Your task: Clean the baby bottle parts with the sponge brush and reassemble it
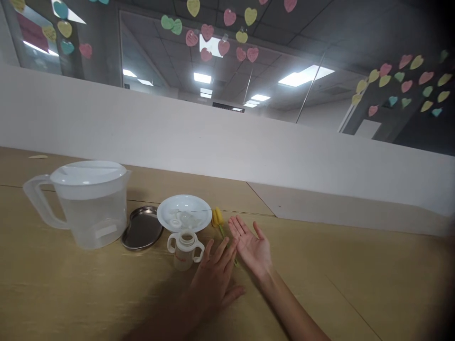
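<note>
Bottle [183,259], two-handled and open-necked, stands upright on the desk [337,284]. Just right of the bottle, the left hand [215,272] is palm down, its fingers spread; farther right of it, the right hand [253,248] turns its palm up, empty, fingers close together, thumb apart. A yellow-headed brush [218,217] lies behind-right of the bottle, a white bowl [165,220] of small parts behind it, a metal tray [142,229] and lidded pitcher [95,208] left of it.

left hand [214,277]: palm down, fingers [221,247] spread | right hand [254,248]: palm turned up, fingers extended
</note>
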Action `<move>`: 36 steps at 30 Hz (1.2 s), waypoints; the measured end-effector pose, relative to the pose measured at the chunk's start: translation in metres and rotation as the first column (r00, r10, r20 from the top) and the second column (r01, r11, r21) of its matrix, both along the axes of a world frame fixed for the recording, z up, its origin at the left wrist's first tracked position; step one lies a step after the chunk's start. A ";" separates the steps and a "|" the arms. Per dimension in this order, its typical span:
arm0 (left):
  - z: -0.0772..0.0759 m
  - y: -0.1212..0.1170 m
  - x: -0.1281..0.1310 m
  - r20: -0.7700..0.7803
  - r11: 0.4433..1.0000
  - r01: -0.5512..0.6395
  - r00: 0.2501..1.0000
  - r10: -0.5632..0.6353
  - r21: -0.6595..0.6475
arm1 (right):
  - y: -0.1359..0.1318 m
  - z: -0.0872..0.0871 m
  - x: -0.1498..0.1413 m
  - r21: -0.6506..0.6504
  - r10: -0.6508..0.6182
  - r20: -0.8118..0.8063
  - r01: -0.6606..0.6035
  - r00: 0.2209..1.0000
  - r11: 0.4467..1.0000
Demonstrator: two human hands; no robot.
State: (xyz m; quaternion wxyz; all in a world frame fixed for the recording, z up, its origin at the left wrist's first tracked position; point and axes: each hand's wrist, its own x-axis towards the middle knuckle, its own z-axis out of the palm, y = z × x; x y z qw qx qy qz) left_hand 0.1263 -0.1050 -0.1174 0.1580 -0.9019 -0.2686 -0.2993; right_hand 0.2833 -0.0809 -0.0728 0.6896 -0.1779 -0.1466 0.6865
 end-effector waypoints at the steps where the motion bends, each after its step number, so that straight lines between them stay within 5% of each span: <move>1: 0.002 -0.002 -0.001 -0.011 1.000 0.027 1.000 -0.027 -0.008 | 0.000 -0.001 0.001 -0.004 0.002 0.004 -0.002 1.000 1.000; 7: 0.013 -0.018 -0.001 -0.048 0.948 0.301 0.951 -0.307 -0.101 | 0.002 -0.003 0.002 -0.032 -0.009 0.015 0.009 1.000 0.999; 12: 0.015 -0.016 -0.003 0.016 0.918 0.359 0.932 -0.361 -0.169 | 0.004 -0.007 0.001 -0.029 0.013 0.040 -0.011 0.999 1.000; 18: 0.010 -0.011 0.000 0.028 0.896 0.433 0.901 -0.433 -0.097 | 0.004 -0.008 -0.001 -0.037 0.027 0.059 -0.025 0.998 0.999; 36: -0.003 0.000 0.007 0.163 0.987 0.157 0.975 -0.149 -0.038 | -0.002 -0.001 -0.005 -0.004 0.070 0.142 -0.070 0.987 0.998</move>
